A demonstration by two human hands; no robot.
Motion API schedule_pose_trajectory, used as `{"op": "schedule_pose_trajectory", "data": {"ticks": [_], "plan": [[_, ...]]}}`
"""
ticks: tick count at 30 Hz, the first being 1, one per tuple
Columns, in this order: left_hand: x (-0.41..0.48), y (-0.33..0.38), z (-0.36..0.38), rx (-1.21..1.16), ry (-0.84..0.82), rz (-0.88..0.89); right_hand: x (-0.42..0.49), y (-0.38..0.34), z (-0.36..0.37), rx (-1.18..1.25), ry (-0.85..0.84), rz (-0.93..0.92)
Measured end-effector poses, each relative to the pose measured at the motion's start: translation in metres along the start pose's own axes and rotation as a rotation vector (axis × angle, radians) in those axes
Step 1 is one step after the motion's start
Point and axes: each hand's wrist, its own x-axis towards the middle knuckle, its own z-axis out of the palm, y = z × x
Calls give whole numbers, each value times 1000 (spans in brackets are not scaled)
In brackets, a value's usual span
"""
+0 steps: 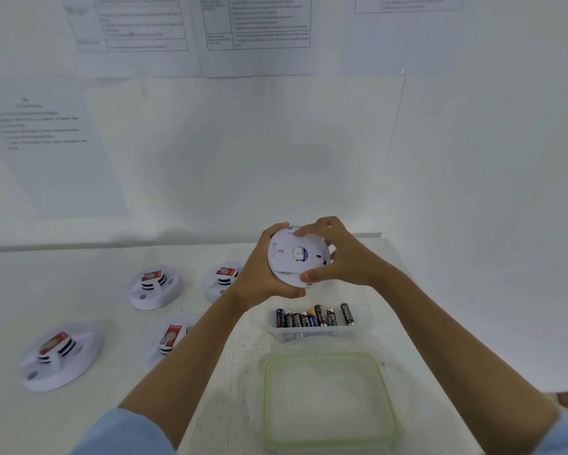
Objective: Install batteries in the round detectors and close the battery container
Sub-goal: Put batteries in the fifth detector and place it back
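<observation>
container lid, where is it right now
In the head view the green-rimmed lid lies flat on the table, low and right of centre, just nearer the person than the open battery container.

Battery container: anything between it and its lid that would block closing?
Nothing visible. The lid lies on the table just in front of the open battery container, with only bare table between. The left hand and right hand hold a round detector up, clear of both.
</observation>
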Motion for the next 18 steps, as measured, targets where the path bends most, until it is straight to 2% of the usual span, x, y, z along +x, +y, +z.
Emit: {"op": "schedule_pose_trajectory", "data": {"ticks": [5, 11, 18], "plan": [[1, -3, -1, -16, -5, -4, 6, -5, -4, -206, 20, -55], [-2, -12, -3, -17, -23, -16, 7, -9, -7, -421, -66, -52], [-1, -14, -12, 29, -17, -14, 6, -19, -5, -660, -57, -94]]}}
